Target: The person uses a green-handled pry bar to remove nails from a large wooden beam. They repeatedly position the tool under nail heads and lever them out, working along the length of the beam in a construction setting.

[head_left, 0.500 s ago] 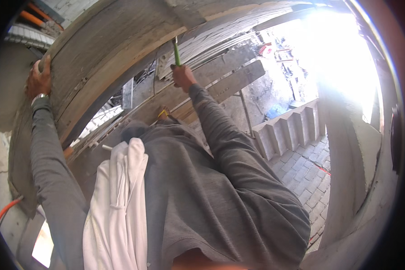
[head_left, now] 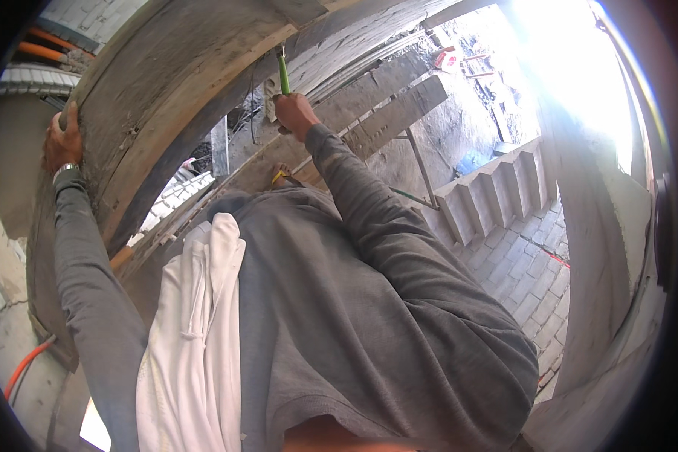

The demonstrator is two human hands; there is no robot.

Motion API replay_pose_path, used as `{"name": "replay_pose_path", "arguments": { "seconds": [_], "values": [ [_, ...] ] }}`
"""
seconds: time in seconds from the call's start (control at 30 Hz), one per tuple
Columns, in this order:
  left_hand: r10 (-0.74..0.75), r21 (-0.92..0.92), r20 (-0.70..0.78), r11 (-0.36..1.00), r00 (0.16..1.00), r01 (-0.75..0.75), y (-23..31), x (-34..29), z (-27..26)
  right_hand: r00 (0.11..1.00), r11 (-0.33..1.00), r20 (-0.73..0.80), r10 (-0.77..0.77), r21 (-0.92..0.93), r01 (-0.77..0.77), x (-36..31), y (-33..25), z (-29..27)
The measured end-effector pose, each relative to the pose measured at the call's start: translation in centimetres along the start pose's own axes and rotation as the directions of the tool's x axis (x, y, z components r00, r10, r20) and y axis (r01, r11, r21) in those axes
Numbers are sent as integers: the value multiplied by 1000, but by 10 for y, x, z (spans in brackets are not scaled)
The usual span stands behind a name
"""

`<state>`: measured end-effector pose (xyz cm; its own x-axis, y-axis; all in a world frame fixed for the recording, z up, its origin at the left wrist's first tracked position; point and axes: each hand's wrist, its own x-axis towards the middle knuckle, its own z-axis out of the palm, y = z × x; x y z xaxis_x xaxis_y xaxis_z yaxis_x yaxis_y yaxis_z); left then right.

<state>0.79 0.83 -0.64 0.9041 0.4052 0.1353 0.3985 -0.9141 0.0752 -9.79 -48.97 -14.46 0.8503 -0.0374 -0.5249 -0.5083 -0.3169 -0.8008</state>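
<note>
A large board (head_left: 173,64), bent into an arc by the lens, spans the upper left. My left hand (head_left: 63,141) grips its left edge, thumb on one side and fingers on the other. In my right hand (head_left: 295,114) is a slim tool with a green handle (head_left: 283,74), held in a closed fist. The tool points away from me. Its small metal end meets the board's lower edge or stops just short of it; its exact kind cannot be made out.
Planks (head_left: 399,113) lie below, beyond my right arm. Zigzag stair-like forms (head_left: 497,192) stand at the right over brick paving (head_left: 523,271). A white cloth (head_left: 196,339) hangs down my front. Orange tubing (head_left: 26,365) shows at lower left. Strong glare washes out the upper right.
My right hand and the green-handled tool have shifted slightly left and up in view. My left hand keeps its grip on the board. The whole view has tilted a little.
</note>
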Motion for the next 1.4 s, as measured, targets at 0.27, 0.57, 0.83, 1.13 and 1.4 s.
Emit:
{"name": "replay_pose_path", "arguments": {
  "seconds": [0.27,0.57,0.83,1.13,1.4],
  "values": [
    [18,-38,-24,999,1000,-19,-3,1,3,984,983,34,176,42,-177,-3,-21,-32],
    [-18,49,-21,999,1000,19,6,-8,-8,998,929,-48,26,-369,-42,11,-30,-44],
    [6,2,-28,1000,1000,-6,-5,2,4,1000,781,16,-15,-624,22,12,-48,-61],
    [12,11,-21,1000,1000,-12,-4,1,4,994,680,106,15,-731,68,26,-45,-72],
    [2,-19,-5,1000,1000,-2,-2,1,0,917,491,106,-384,-818,300,44,17,-38]
  ]
}}
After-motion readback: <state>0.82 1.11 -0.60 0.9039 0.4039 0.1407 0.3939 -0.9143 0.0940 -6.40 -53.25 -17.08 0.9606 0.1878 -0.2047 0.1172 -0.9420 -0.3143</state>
